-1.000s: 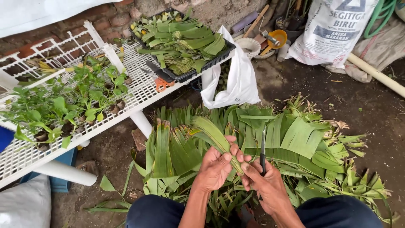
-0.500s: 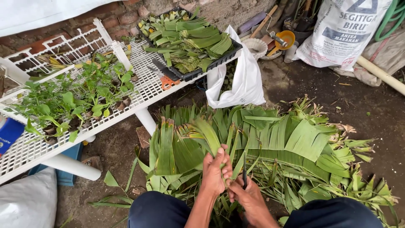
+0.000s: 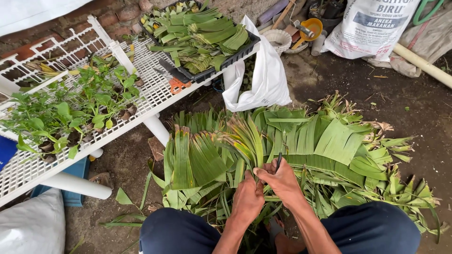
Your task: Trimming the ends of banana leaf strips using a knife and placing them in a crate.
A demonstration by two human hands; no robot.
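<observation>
A person's two hands meet over one heap of banana leaves (image 3: pixel 301 146) on the dirt floor. The left hand (image 3: pixel 248 200) has its fingers clamped on a folded leaf strip (image 3: pixel 249 141); the right hand (image 3: pixel 282 181) grips one dark blade (image 3: pixel 278 161). One black tray of cut leaves (image 3: pixel 202 35) and one pair of orange scissors (image 3: pixel 175 81) sit on the white bench (image 3: pixel 141 101).

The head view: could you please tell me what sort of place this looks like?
Probably a backyard plant nursery or garden work corner: bare earth floor, a white rack of potted seedlings against a brick wall, and a heap of banana leaves.
</observation>
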